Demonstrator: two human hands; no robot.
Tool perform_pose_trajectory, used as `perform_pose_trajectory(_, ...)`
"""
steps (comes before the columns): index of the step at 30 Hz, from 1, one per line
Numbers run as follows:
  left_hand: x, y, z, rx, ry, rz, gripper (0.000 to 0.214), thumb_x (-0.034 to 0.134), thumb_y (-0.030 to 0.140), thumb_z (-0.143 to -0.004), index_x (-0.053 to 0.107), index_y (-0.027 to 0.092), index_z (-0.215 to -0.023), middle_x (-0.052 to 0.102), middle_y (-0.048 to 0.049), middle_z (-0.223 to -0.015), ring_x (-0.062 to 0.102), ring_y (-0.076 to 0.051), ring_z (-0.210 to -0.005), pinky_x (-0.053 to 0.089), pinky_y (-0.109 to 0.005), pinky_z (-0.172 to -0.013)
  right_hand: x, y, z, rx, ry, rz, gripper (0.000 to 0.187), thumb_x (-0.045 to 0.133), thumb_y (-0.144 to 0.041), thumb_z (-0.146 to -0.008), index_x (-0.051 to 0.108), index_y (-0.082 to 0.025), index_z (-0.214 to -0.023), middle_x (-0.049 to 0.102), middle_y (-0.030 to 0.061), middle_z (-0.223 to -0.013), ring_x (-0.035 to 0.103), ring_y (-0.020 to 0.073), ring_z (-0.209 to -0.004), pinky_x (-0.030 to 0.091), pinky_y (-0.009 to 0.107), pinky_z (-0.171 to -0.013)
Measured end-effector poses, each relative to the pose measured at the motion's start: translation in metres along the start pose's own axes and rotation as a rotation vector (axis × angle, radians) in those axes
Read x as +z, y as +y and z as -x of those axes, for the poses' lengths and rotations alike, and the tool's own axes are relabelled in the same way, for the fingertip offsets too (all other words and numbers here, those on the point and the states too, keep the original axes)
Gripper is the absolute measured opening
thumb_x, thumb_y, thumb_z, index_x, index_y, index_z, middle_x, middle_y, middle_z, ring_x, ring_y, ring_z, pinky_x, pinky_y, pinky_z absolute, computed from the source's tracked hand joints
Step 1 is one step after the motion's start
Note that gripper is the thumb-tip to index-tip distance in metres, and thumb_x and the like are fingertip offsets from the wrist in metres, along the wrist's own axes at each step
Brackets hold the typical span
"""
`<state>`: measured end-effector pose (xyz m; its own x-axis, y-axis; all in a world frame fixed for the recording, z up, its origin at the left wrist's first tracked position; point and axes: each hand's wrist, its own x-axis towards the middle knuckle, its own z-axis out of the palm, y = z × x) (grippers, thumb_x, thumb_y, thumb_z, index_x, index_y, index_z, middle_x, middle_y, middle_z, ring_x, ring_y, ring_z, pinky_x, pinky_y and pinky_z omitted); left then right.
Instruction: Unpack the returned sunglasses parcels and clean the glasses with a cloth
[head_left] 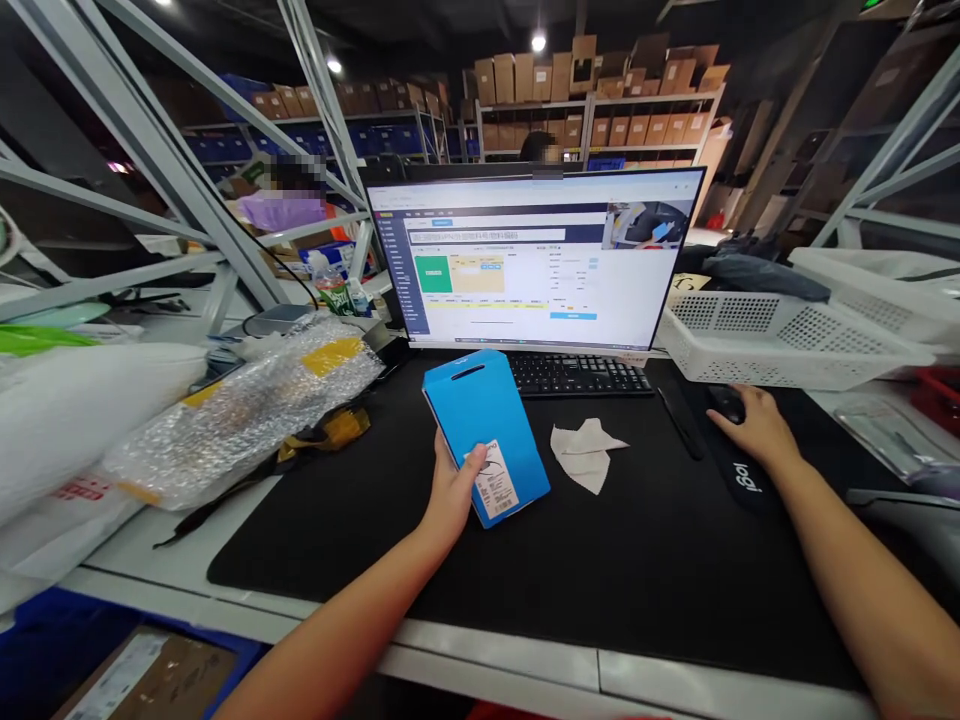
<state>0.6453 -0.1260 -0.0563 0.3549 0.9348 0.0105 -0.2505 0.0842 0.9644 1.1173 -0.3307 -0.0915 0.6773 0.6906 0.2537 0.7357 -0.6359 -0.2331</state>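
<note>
Your left hand grips the blue box (picked up, seemingly unopened, not yet released) while your right hand clasps the mouse.

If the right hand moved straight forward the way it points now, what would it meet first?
Beyond the mouse already under the right hand, probably the white basket, though the gap is hard to judge from one view.
</note>
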Motion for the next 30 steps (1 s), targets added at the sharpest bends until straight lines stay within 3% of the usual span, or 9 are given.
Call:
perform_pose_trajectory(8, -0.008, -0.003, -0.003, -0.042, -0.030, -0.053, 0.090, 0.079, 0.059, -0.076, 0.040, 0.026, -0.149, 0.063, -0.0134, -0.134, 0.066, -0.034, -0.119, 0.056, -0.049, -0.099, 0.021, 0.006, -0.008, -0.023, 0.065, 0.095, 0.054, 0.053, -0.037, -0.092, 0.056, -0.019, -0.142, 0.049, 0.0190, -0.145, 0.059, 0.0365, -0.124, 0.049, 0.049, -0.104)
perform_pose_trajectory(15, -0.007, -0.001, -0.003, -0.062, -0.028, -0.038, 0.090, 0.080, 0.061, -0.074, 0.042, 0.027, -0.149, 0.064, -0.0132, -0.132, 0.067, -0.034, -0.117, 0.056, -0.050, -0.099, 0.027, 0.013, -0.011, -0.023, 0.114, 0.103, 0.054, 0.052, -0.037, -0.093, 0.056, -0.013, -0.142, 0.049, 0.0236, -0.144, 0.057, 0.0384, -0.126, 0.048, 0.051, -0.106)
perform_pose_trajectory(30, -0.003, 0.006, 0.000, -0.056, -0.031, -0.060, 0.095, 0.080, 0.062, -0.072, 0.039, 0.025, -0.150, 0.063, -0.0147, -0.136, 0.066, -0.035, -0.118, 0.056, -0.050, -0.099, 0.030, 0.015, -0.011, -0.010, 0.129, 0.088, 0.051, 0.054, -0.037, -0.092, 0.059, -0.016, -0.138, 0.048, 0.0212, -0.144, 0.058, 0.0358, -0.125, 0.049, 0.048, -0.106)
